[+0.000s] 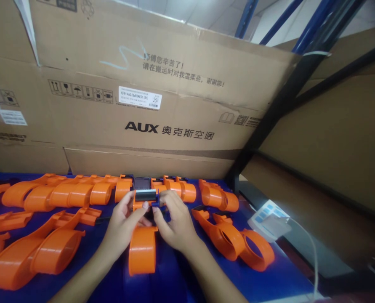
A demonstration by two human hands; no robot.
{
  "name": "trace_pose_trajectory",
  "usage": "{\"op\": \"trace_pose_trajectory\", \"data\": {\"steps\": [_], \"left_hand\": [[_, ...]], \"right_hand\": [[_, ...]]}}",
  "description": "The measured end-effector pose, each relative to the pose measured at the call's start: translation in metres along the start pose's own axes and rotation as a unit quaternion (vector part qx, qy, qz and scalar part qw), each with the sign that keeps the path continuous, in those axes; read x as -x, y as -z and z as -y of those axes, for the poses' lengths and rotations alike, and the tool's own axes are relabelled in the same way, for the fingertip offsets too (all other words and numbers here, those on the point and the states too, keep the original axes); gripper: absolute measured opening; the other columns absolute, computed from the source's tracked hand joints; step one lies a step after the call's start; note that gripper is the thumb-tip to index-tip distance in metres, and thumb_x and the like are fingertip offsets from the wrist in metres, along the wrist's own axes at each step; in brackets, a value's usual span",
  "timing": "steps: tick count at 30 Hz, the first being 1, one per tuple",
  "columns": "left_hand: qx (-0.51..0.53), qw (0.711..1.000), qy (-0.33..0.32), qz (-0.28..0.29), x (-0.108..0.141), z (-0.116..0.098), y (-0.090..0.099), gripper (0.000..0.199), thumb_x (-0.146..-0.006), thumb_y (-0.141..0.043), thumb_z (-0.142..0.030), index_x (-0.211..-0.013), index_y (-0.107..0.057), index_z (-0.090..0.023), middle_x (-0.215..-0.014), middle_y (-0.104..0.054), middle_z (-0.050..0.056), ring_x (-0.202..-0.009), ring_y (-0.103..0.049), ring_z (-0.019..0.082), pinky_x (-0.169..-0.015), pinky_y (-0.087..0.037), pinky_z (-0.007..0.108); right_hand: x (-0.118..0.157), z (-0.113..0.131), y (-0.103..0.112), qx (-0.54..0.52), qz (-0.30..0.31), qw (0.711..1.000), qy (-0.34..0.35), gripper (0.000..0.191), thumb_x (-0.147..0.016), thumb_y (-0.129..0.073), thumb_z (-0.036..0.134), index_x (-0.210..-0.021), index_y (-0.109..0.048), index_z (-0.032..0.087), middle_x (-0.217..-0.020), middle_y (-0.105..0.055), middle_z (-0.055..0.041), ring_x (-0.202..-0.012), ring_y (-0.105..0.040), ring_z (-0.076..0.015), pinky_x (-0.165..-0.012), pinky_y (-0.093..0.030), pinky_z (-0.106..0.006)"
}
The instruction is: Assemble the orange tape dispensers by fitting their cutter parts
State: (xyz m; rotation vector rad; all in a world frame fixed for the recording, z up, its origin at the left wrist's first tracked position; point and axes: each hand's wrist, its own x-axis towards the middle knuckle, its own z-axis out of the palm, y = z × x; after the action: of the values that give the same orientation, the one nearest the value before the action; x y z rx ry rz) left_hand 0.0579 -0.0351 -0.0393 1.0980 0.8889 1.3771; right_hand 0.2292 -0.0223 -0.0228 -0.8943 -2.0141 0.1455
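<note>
In the middle of the head view, an orange plastic part point(142, 251) with a round ring at its lower end is held between both hands. Across its upper end lies a black strip with a white toothed edge point(145, 195). My left hand point(124, 219) is closed on the left side of the orange part, its thumb on the front. On the other side, my right hand point(174, 216) pinches a small dark blue piece point(156, 198) at the part's right end. The fingertips behind the part are partly hidden.
Several similar orange parts point(56, 252) lie left on the blue surface point(111, 290), others point(256, 250) right. A dark rectangular device point(142, 183) is behind the hands. Cardboard point(174, 105) stands at the back; a white power strip point(269, 221) with a cable sits right, near a black post point(263, 122).
</note>
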Motion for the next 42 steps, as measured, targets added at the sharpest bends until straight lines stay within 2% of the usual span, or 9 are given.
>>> {"op": "trace_pose_trajectory", "data": {"steps": [11,17,21,24,27,30,32,36,42], "left_hand": [[-0.016,1.000,-0.003,0.017,-0.002,0.005,0.002,0.042,-0.089,-0.075,-0.042,-0.121,-0.059,-0.020,-0.091,-0.071,0.002,-0.056,-0.070,0.015,-0.060,-0.059,0.028],[0.037,0.999,0.027,0.023,-0.001,0.001,0.001,0.039,-0.087,-0.078,-0.039,-0.116,-0.061,-0.020,-0.091,-0.074,0.003,-0.056,-0.071,0.014,-0.058,-0.057,0.025],[0.103,0.987,0.114,0.041,0.004,-0.011,-0.003,0.060,-0.083,-0.082,-0.036,-0.136,-0.054,-0.025,-0.093,-0.077,0.007,-0.062,-0.076,0.022,-0.057,-0.060,0.028],[0.129,0.976,0.157,0.077,0.010,-0.019,-0.007,0.075,-0.085,-0.081,-0.033,-0.151,-0.044,-0.029,-0.111,-0.077,0.014,-0.076,-0.080,0.028,-0.060,-0.063,0.033],[0.145,0.968,0.169,0.112,0.014,-0.020,-0.009,0.068,-0.087,-0.079,-0.032,-0.149,-0.049,-0.028,-0.125,-0.074,0.017,-0.088,-0.080,0.032,-0.066,-0.064,0.036],[0.146,0.965,0.165,0.145,0.016,-0.015,-0.007,0.070,-0.081,-0.085,-0.025,-0.145,-0.056,-0.027,-0.135,-0.069,0.017,-0.101,-0.077,0.034,-0.080,-0.064,0.041],[0.155,0.962,0.164,0.151,0.015,-0.011,-0.006,0.065,-0.081,-0.084,-0.029,-0.142,-0.061,-0.025,-0.137,-0.068,0.017,-0.106,-0.075,0.035,-0.083,-0.064,0.042],[0.153,0.972,0.146,0.104,0.009,-0.005,-0.003,0.053,-0.088,-0.076,-0.045,-0.134,-0.069,-0.021,-0.129,-0.073,0.017,-0.104,-0.075,0.035,-0.082,-0.064,0.043],[0.058,0.992,0.066,0.092,0.002,-0.004,0.000,0.043,-0.085,-0.079,-0.040,-0.123,-0.076,-0.020,-0.129,-0.074,0.013,-0.117,-0.070,0.034,-0.096,-0.059,0.043]], "right_hand": [[-0.002,0.001,0.004,0.029,0.006,0.999,0.029,0.010,-0.095,-0.052,0.016,-0.087,-0.052,0.022,-0.085,-0.060,-0.0048,-0.079,-0.057,-0.0207,-0.071,-0.045,-0.033],[0.000,0.001,0.010,-0.094,-0.034,0.995,-0.011,0.011,-0.092,-0.061,0.027,-0.090,-0.051,0.023,-0.090,-0.056,-0.0046,-0.084,-0.055,-0.0219,-0.076,-0.046,-0.035],[-0.002,0.000,0.011,-0.276,-0.057,0.949,-0.140,0.018,-0.100,-0.053,0.037,-0.113,-0.055,0.025,-0.098,-0.060,-0.0043,-0.091,-0.060,-0.0217,-0.083,-0.048,-0.035],[-0.004,0.000,0.010,-0.403,0.032,0.890,-0.209,0.031,-0.101,-0.052,0.045,-0.127,-0.054,0.028,-0.103,-0.065,-0.0040,-0.096,-0.064,-0.0223,-0.088,-0.049,-0.035],[-0.004,0.000,0.009,-0.455,0.069,0.858,-0.230,0.036,-0.098,-0.057,0.053,-0.125,-0.058,0.029,-0.105,-0.067,-0.0036,-0.096,-0.065,-0.0225,-0.085,-0.050,-0.034],[-0.004,0.002,0.007,-0.432,0.027,0.866,-0.249,0.035,-0.095,-0.063,0.054,-0.118,-0.059,0.028,-0.095,-0.066,-0.0007,-0.087,-0.063,-0.0190,-0.081,-0.049,-0.031],[-0.004,0.003,0.005,-0.413,0.013,0.872,-0.261,0.033,-0.095,-0.065,0.053,-0.113,-0.058,0.027,-0.088,-0.063,0.0011,-0.081,-0.061,-0.0171,-0.077,-0.049,-0.029],[-0.004,0.004,0.002,-0.407,0.034,0.874,-0.264,0.037,-0.092,-0.069,0.054,-0.111,-0.054,0.026,-0.089,-0.063,0.0001,-0.082,-0.059,-0.0173,-0.074,-0.047,-0.029],[-0.002,0.007,-0.002,-0.411,0.030,0.875,-0.252,0.036,-0.090,-0.072,0.049,-0.105,-0.050,0.025,-0.086,-0.059,0.0024,-0.073,-0.053,-0.0135,-0.064,-0.044,-0.026]]}}
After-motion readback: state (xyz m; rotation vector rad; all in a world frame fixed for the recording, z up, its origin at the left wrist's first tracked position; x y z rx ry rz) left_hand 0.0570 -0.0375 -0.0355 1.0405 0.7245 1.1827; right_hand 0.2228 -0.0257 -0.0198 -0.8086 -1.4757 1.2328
